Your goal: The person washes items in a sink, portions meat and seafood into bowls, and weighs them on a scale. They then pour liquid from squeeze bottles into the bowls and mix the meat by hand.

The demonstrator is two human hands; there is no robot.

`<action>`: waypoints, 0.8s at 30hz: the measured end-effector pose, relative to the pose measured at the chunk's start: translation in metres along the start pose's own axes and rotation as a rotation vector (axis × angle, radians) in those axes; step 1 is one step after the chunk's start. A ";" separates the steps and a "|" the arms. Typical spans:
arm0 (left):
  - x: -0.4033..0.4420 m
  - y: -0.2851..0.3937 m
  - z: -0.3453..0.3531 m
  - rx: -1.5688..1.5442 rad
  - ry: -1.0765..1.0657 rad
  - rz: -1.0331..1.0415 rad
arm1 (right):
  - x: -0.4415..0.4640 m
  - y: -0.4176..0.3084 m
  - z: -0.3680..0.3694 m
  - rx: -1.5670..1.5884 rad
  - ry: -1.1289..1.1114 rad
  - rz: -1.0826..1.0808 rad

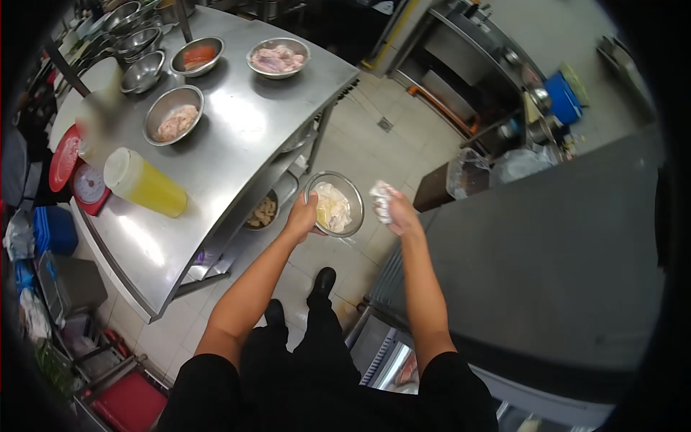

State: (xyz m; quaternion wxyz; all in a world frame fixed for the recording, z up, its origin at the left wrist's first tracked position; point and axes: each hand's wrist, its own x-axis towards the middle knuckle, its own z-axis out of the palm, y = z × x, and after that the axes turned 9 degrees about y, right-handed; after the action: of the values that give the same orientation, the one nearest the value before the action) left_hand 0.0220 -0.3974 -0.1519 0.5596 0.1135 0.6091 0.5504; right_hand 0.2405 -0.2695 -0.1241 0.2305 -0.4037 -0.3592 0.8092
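Note:
My left hand (304,216) grips the left rim of a metal bowl (359,209), which is held over the floor between the steel table and the grey counter. Pale, wet pieces of food (333,207) with some yellowish liquid lie in the bowl. Just to the right of the bowl, my right hand (402,214) is closed on a crumpled white and reddish item (381,201), blurred and too unclear to name. The item and the bowl are apart.
On the steel table (237,155) stand bowls of raw meat (278,59), (177,123), a bowl with orange-red food (199,57), a yellow liquid bottle (147,183) and a red scale (90,187). A grey counter (533,245) stands right; an open drawer (389,360) is below.

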 end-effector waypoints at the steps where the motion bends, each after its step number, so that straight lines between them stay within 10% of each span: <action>1: 0.000 -0.008 0.001 0.023 -0.022 -0.038 | 0.000 0.013 0.020 -0.244 0.186 -0.049; 14: -0.021 -0.083 -0.009 0.054 -0.022 0.234 | -0.074 0.076 0.127 -1.801 0.379 -0.621; 24: -0.027 -0.084 -0.068 0.329 0.159 0.219 | -0.030 0.119 0.121 -1.334 0.514 -0.566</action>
State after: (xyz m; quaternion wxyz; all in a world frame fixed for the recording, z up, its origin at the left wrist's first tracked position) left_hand 0.0171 -0.4858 -0.2195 0.4207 0.2252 0.7171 0.5081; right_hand 0.1485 -0.4128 -0.1508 0.2128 -0.5253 -0.7962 0.2118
